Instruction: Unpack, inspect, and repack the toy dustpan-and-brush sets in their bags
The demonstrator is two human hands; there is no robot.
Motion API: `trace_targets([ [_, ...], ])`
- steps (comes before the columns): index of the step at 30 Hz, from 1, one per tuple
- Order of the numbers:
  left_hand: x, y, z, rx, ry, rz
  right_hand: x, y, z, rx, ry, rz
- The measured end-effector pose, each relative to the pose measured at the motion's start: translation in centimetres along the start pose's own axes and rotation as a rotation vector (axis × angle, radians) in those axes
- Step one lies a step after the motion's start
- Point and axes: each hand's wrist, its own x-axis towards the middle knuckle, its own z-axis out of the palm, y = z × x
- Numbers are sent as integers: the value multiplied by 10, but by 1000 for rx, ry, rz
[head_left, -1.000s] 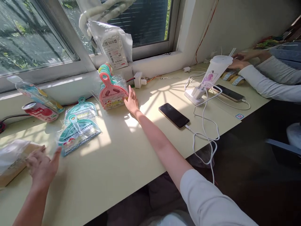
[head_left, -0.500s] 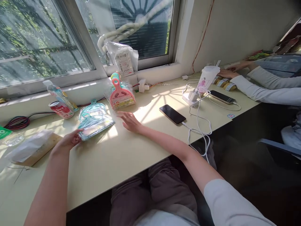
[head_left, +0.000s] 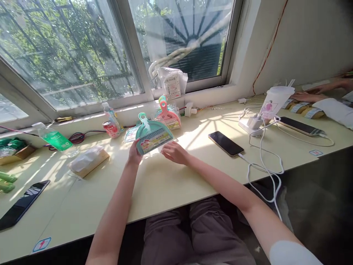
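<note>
Table's near edge (head_left: pixel 171 211): runs just above the dark-trousered lap (head_left: pixel 190 235); both forearms reach in over it.
Open tabletop (head_left: pixel 160 189): bare and pale yellow between the forearms, with more bare surface left of the left forearm.
Right hand (head_left: pixel 174 152): fingers partly curled, by the lower right edge of the teal dustpan set (head_left: pixel 153 133); I cannot tell whether they grip it.
Left hand (head_left: pixel 135 151): closed on the set's lower left corner.
Teal dustpan set: between the hands, tilted, looped handle up towards the window; clear wrapping, a row of bristles, a yellowish label with printed characters and a colourful picture.
Right side: a black phone (head_left: pixel 226 143) on a white cable (head_left: pixel 263 167), whose loops hang over the edge.
Left side: a tissue pack (head_left: pixel 89 162), well apart from the held set.
Just behind the set: another wrapped teal set (head_left: pixel 130 134) lying on the table, and coral dustpan sets (head_left: pixel 171 118) by the sill.
Behind, to the left: a red can (head_left: pixel 111 129) beside a clear bottle (head_left: pixel 110 113).
Far right: another person's hand (head_left: pixel 309 96) near yellow rolls (head_left: pixel 305 109).
</note>
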Motion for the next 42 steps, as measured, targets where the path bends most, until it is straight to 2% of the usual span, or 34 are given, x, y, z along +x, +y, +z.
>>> trace_targets([
  [2, -2, -7, 0, -51, 21, -4, 0, 1, 3, 64, -30, 83],
  [4, -7, -12, -3, -71, 35, -21, 0, 3, 10, 209, 4, 238],
  [7, -15, -19, -9, -89, 13, -27, 2, 5, 20, 541, 69, 554],
  [10, -19, -25, -11, -121, -75, 22, 4, 7, 22, 905, 120, 843],
  [14, -19, -32, -11, -126, -125, 49, 4, 7, 17, 1293, 269, 1094],
  [17, -20, -33, -13, -94, -161, 20, 3, 7, 16, 1436, 354, 1190],
  [20, -25, -31, -13, -38, -251, -7, 1, 6, 19, 1395, 483, 1229],
  [24, -30, -29, -10, -2, -378, -50, 0, 7, 16, 1278, 505, 1208],
  [29, -20, -27, -16, 113, -395, -77, 1, 9, 8, 1356, 528, 1203],
  [31, -12, -28, -21, 162, -339, -30, 2, 9, 5, 1372, 501, 1237],
  [34, -2, -28, -27, 192, -150, 38, 3, 8, 2, 1379, 466, 1239],
  [37, 2, -18, -38, 154, 36, 99, 4, 13, -3, 1366, 433, 1216],
  [40, 0, 5, -57, 129, 334, 215, 1, 26, -12, 1339, 418, 1217],
  [41, -3, 15, -65, 181, 462, 249, 0, 31, -15, 1329, 428, 1219],
  [42, -6, 23, -71, 296, 526, 252, -1, 35, -18, 1323, 447, 1226],
])
